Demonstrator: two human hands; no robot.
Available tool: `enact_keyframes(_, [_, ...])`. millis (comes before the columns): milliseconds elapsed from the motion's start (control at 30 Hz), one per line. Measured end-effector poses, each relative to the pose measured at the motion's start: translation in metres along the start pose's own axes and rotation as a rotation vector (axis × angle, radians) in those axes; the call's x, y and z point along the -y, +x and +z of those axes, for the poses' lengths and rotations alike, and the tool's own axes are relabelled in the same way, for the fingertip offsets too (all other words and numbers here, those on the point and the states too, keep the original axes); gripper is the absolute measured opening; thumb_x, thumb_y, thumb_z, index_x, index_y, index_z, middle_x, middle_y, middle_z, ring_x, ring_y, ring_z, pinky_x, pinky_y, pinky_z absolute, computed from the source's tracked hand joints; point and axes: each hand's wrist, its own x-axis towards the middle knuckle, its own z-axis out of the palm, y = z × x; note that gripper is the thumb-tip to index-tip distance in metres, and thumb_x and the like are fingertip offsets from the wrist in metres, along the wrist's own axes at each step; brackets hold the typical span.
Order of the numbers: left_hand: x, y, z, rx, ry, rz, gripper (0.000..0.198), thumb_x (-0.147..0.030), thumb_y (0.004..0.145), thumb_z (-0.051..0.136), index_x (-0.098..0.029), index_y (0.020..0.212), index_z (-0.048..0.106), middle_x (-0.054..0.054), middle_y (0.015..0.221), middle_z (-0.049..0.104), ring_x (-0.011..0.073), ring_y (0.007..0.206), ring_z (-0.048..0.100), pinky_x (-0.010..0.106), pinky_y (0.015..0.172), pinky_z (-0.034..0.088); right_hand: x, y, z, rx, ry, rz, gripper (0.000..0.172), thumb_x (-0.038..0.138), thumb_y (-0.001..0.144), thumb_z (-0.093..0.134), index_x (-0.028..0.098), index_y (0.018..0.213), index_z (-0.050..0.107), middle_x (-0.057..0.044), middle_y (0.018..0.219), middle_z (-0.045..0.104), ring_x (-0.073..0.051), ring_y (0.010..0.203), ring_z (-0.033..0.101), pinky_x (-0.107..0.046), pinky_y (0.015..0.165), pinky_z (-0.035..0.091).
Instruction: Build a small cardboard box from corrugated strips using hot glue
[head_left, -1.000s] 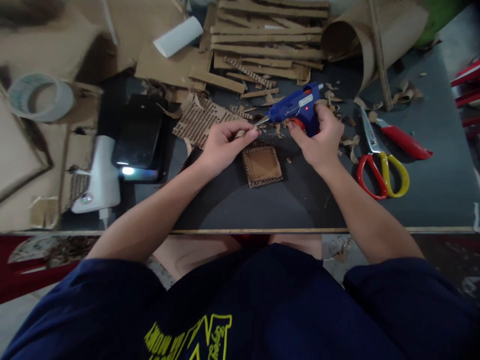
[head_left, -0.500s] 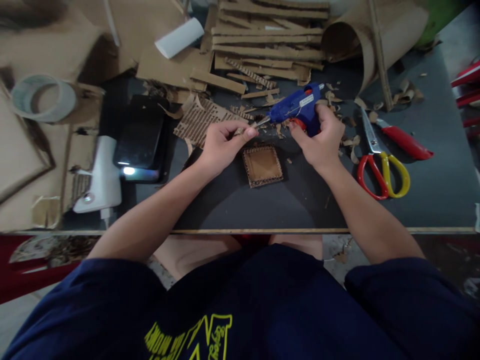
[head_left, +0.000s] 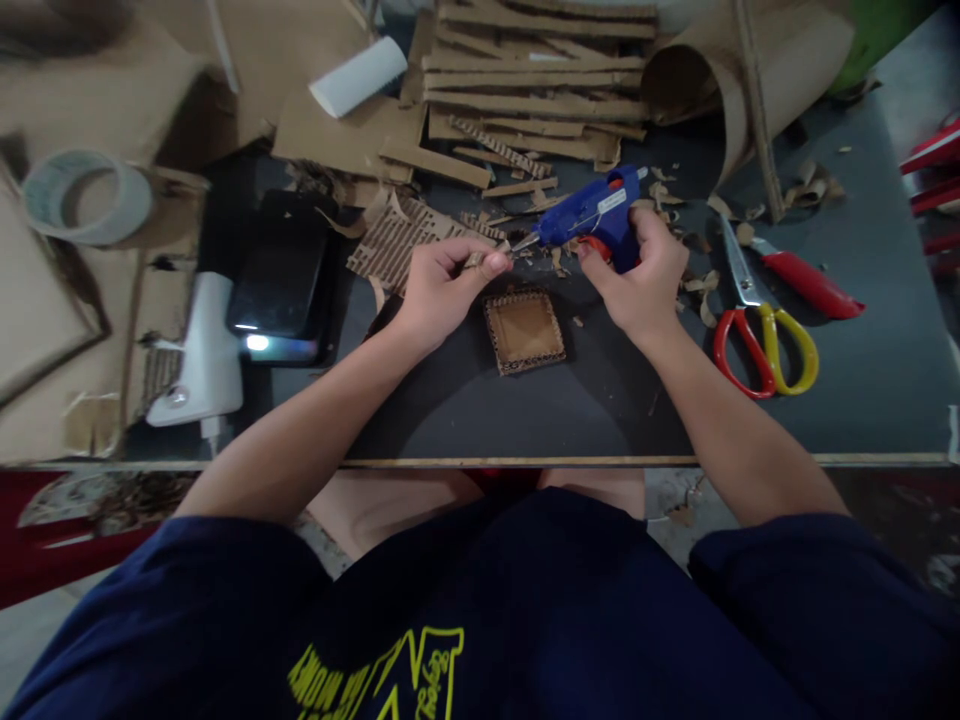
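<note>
My right hand (head_left: 637,270) grips a blue glue gun (head_left: 589,212), whose nozzle points left toward my other hand. My left hand (head_left: 442,285) pinches a small cardboard strip (head_left: 480,260) right at the nozzle tip. Just below both hands a small square cardboard piece with a corrugated rim (head_left: 523,330) lies flat on the dark table (head_left: 525,410).
Red-and-yellow scissors (head_left: 765,335) and a red-handled cutter (head_left: 806,285) lie at the right. A black phone (head_left: 277,270) and a white charger (head_left: 199,350) sit at the left, beside a tape roll (head_left: 82,195). Cardboard strips (head_left: 532,80), a corrugated scrap (head_left: 397,240) and a cardboard roll (head_left: 742,70) crowd the back.
My left hand has shifted the small strip slightly left and up against the nozzle. The glue gun and right hand have barely moved.
</note>
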Motion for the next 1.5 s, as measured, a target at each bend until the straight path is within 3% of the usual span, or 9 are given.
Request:
enact_keyframes(367, [0.002,0.002,-0.003,0.024,0.088,0.075,0.050,-0.067,0.090,0.053,-0.022,0.080,0.070,0.000,0.070,0.066,0.0126,0.070,0.062,0.027,0.067,0.051,-0.007,0.003,-0.002,-0.086,-0.025,0.010,0.031,0.053,0.081,0.067,0.028,0.098,0.057,-0.005,0.095,0.069,-0.027,0.092,0.065,-0.044,0.084,0.054])
enact_keyframes(500, [0.004,0.004,-0.007,0.067,0.291,0.139,0.045,-0.061,0.091,0.056,-0.021,0.082,0.073,0.002,0.072,0.067,0.0135,0.067,0.060,0.028,0.065,0.047,-0.011,0.007,-0.006,-0.177,-0.041,0.008,0.033,0.058,0.086,0.060,0.027,0.098,0.056,-0.004,0.092,0.066,-0.026,0.090,0.065,-0.045,0.083,0.054])
enact_keyframes(667, [0.015,0.008,-0.006,0.140,0.601,0.241,0.023,-0.042,0.086,0.068,-0.021,0.080,0.076,0.004,0.069,0.066,0.0215,0.076,0.064,0.037,0.077,0.049,-0.011,0.012,-0.011,-0.259,-0.060,0.003,0.040,0.065,0.089,0.054,0.026,0.095,0.057,-0.005,0.093,0.065,-0.027,0.098,0.065,-0.045,0.083,0.054])
enact_keyframes(833, [0.022,0.011,-0.002,0.164,0.672,0.172,0.022,-0.042,0.083,0.072,-0.020,0.085,0.078,0.006,0.073,0.068,0.0253,0.082,0.065,0.039,0.081,0.049,-0.013,0.014,-0.010,-0.280,-0.012,0.000,0.045,0.070,0.085,0.057,0.025,0.090,0.056,-0.003,0.089,0.065,-0.025,0.091,0.066,-0.043,0.081,0.055])
enact_keyframes(967, [0.011,0.013,-0.009,0.223,0.728,0.143,0.029,-0.040,0.091,0.060,-0.018,0.089,0.078,0.007,0.076,0.070,0.0236,0.083,0.065,0.039,0.084,0.049,-0.020,0.014,-0.007,-0.281,0.075,-0.044,0.046,0.071,0.085,0.056,0.025,0.089,0.055,-0.002,0.088,0.064,-0.025,0.094,0.066,-0.043,0.081,0.056])
enact_keyframes(1100, [-0.006,0.016,-0.023,0.292,0.694,0.193,0.031,-0.044,0.091,0.057,-0.022,0.090,0.078,0.003,0.068,0.067,0.0184,0.071,0.063,0.035,0.079,0.051,-0.023,0.012,-0.006,-0.262,0.079,-0.092,0.041,0.066,0.087,0.057,0.025,0.092,0.055,-0.002,0.088,0.064,-0.024,0.096,0.065,-0.042,0.081,0.055])
enact_keyframes(1200, [-0.010,0.017,-0.030,0.267,0.670,0.192,0.028,-0.045,0.088,0.060,-0.023,0.087,0.078,0.002,0.065,0.067,0.0164,0.065,0.061,0.033,0.073,0.051,-0.022,0.011,-0.006,-0.255,0.047,-0.101,0.038,0.062,0.086,0.062,0.026,0.091,0.055,-0.002,0.085,0.063,-0.024,0.093,0.065,-0.042,0.080,0.056])
enact_keyframes(1333, [-0.009,0.015,-0.027,0.220,0.601,0.134,0.026,-0.043,0.085,0.064,-0.022,0.089,0.078,0.002,0.071,0.070,0.0148,0.065,0.061,0.030,0.070,0.051,-0.019,0.010,-0.007,-0.271,0.044,-0.103,0.037,0.061,0.083,0.065,0.027,0.089,0.054,-0.001,0.081,0.062,-0.023,0.086,0.064,-0.041,0.078,0.056])
enact_keyframes(1500, [-0.015,0.008,-0.018,0.136,0.333,0.034,0.036,-0.047,0.081,0.071,-0.021,0.106,0.076,0.003,0.087,0.074,0.0152,0.074,0.065,0.024,0.059,0.047,-0.014,0.007,-0.007,-0.253,0.086,-0.123,0.036,0.062,0.084,0.064,0.027,0.092,0.055,-0.001,0.083,0.063,-0.023,0.086,0.065,-0.042,0.077,0.057])
